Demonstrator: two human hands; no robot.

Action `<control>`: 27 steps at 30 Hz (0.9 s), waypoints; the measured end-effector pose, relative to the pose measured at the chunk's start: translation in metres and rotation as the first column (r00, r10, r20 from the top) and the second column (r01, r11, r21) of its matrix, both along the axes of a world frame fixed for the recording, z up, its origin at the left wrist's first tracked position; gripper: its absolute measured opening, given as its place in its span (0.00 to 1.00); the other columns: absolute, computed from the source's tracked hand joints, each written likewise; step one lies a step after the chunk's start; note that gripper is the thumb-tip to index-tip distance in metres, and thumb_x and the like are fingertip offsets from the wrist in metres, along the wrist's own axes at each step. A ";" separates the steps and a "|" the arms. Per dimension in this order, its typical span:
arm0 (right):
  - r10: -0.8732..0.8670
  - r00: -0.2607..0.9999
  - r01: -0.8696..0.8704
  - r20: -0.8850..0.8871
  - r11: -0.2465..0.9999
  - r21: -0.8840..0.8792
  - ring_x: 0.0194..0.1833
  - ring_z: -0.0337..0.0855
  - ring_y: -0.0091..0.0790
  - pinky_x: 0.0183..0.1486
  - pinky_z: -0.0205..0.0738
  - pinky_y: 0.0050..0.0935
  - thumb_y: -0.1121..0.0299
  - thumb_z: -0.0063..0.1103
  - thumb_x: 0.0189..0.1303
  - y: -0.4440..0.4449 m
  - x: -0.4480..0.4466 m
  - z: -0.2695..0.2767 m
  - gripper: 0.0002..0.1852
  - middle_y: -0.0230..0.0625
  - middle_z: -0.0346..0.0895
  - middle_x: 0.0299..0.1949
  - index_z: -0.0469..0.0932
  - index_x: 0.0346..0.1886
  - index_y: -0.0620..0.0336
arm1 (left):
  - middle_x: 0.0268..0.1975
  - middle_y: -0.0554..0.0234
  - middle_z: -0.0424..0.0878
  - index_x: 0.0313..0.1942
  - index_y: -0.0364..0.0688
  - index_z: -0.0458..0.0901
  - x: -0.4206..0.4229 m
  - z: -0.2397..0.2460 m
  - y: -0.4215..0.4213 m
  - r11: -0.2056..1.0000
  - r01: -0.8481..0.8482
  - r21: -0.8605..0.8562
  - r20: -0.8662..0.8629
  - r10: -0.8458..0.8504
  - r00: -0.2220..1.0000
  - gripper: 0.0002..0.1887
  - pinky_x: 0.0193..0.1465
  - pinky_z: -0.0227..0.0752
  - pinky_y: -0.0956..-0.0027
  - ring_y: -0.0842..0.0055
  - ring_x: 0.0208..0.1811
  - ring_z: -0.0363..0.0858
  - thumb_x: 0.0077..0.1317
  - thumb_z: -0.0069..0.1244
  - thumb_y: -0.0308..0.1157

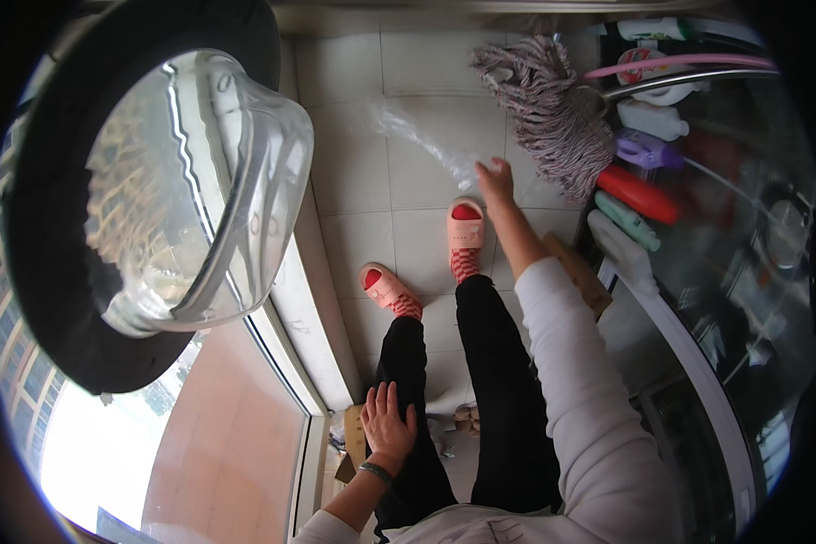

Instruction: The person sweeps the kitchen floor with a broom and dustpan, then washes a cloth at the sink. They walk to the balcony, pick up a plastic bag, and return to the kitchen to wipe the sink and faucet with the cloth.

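My right hand reaches forward over the tiled floor, arm stretched out in a white sleeve. Right beside its fingers is a strip of crumpled clear plastic film, blurred at the far end. Whether the fingers grip the film is not plain. My left hand, with a dark band at the wrist, lies palm down with fingers spread against my black-trousered left leg. Pink slippers over red checked socks are on my feet, and the film ends just ahead of the right one.
A round glass door with a dark rim, like a washing machine's, juts in at upper left. Beyond it is a window. On the right are a string mop, a purple bottle, a red container and a cardboard piece.
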State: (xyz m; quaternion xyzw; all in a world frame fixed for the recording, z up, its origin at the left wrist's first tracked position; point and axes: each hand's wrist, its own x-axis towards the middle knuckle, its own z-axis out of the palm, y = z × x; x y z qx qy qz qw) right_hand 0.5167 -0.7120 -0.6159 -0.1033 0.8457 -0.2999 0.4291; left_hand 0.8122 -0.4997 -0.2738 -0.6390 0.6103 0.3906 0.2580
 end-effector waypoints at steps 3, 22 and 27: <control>-0.385 0.792 0.384 0.475 0.918 0.103 0.21 0.66 0.21 0.22 0.64 0.20 0.65 0.62 0.59 0.018 0.020 0.077 0.20 0.28 0.70 0.24 0.72 0.53 0.59 | 0.64 0.54 0.68 0.64 0.43 0.65 0.001 -0.001 0.003 0.999 -0.030 -0.018 -0.011 0.030 1.000 0.31 0.68 0.51 0.51 0.56 0.68 0.59 0.62 0.48 0.44; 0.853 0.410 -0.900 -0.323 0.320 -0.298 0.37 0.77 0.38 0.39 0.72 0.32 0.76 0.58 0.58 0.122 0.026 0.573 0.09 0.40 0.73 0.37 0.78 0.43 0.60 | 0.56 0.63 0.75 0.57 0.42 0.68 -0.062 0.129 -0.130 -0.074 -0.371 0.926 -0.122 0.870 -0.478 0.21 0.62 0.63 0.62 0.72 0.59 0.72 0.71 0.43 0.45; 0.655 0.755 -0.604 -0.037 0.672 -0.429 0.37 0.75 0.25 0.39 0.72 0.22 0.75 0.56 0.61 0.135 0.003 0.624 0.16 0.37 0.70 0.46 0.73 0.53 0.61 | 0.51 0.65 0.76 0.52 0.42 0.70 -0.066 0.186 -0.151 0.031 -0.336 0.941 -0.198 0.858 -0.474 0.14 0.60 0.67 0.64 0.73 0.56 0.74 0.71 0.46 0.38</control>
